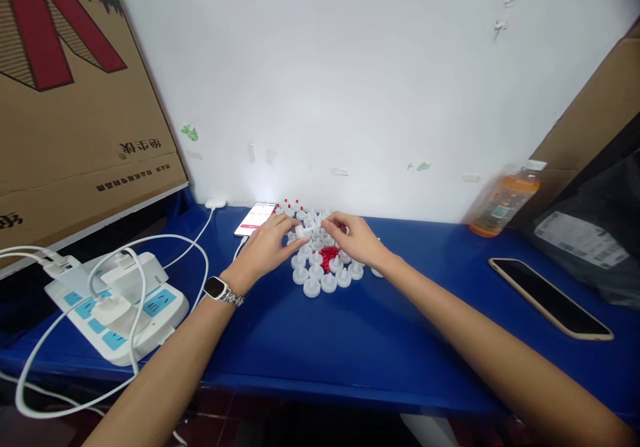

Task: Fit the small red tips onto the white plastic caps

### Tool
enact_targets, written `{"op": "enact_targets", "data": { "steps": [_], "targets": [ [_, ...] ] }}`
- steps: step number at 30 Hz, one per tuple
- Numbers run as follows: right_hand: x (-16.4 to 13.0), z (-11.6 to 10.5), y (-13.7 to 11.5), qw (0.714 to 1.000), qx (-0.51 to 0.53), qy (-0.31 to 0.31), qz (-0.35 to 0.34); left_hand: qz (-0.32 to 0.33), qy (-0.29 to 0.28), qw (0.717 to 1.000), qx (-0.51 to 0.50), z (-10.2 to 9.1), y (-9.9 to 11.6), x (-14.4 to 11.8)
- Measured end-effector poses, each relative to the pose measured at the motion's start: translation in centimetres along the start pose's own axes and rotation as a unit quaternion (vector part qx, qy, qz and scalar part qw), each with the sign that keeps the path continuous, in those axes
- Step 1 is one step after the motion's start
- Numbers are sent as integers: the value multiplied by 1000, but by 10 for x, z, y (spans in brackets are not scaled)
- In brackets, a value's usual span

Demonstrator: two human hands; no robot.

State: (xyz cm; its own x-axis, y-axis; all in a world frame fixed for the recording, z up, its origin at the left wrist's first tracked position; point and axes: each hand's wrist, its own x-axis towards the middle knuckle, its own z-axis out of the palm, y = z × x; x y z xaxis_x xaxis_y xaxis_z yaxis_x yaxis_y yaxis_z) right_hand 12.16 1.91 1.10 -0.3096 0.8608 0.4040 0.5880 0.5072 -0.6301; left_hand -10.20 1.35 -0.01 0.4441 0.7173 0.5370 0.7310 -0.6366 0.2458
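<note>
My left hand (270, 244), with a watch on its wrist, has thumb and fingers closed on a white nozzle cap (302, 232) held above the group. My right hand (356, 239) is in a pinch just to the right of that cap; what sits between its fingertips is too small to make out. Below both hands stand several white nozzle caps (329, 282) with pointed tops. In their midst lies a pile of small red tips (329, 258). At the back near the wall, some white caps carry red tips (297, 202).
A lit phone (256, 218) lies left of the caps. Further left, a power strip (167, 307) has looping white cables (207, 267). To the right are a dark phone (550, 298), an orange drink bottle (507, 200) and a black plastic bag (600, 214). The blue table (320, 347) meets a white wall.
</note>
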Motion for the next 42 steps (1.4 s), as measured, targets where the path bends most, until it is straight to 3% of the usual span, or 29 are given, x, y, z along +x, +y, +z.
{"op": "enact_targets", "data": {
  "steps": [5,8,12,16,21,26,29,33,35,39,42],
  "targets": [
    [30,22,-11,986,163,-17,-21,-23,34,999,-13,-5,-4,0],
    [59,38,-11,981,195,12,-9,-96,57,993,-32,-7,-15,-1],
    [94,52,0,999,42,25,-13,-181,14,983,-31,-7,-34,-6],
    [111,60,13,988,-128,-86,-13,-180,-49,981,-42,-3,-41,-10],
    [117,56,19,975,-166,-150,-4,-171,-78,981,-40,1,-36,-9],
    [130,58,28,971,-226,-59,50,-164,-91,981,-43,6,-34,-7],
    [136,66,34,969,-235,-48,60,-162,-95,981,-48,9,-35,-8],
    [132,66,29,975,-216,-32,52,-151,-72,985,-40,11,-35,-7],
    [122,61,23,984,-171,-8,40,-139,-16,990,-24,11,-31,-6],
    [83,48,9,999,31,29,16,-112,102,988,-41,8,-17,-4],
    [48,41,1,993,120,20,11,-107,72,986,-103,6,-6,-1]
  ]
}}
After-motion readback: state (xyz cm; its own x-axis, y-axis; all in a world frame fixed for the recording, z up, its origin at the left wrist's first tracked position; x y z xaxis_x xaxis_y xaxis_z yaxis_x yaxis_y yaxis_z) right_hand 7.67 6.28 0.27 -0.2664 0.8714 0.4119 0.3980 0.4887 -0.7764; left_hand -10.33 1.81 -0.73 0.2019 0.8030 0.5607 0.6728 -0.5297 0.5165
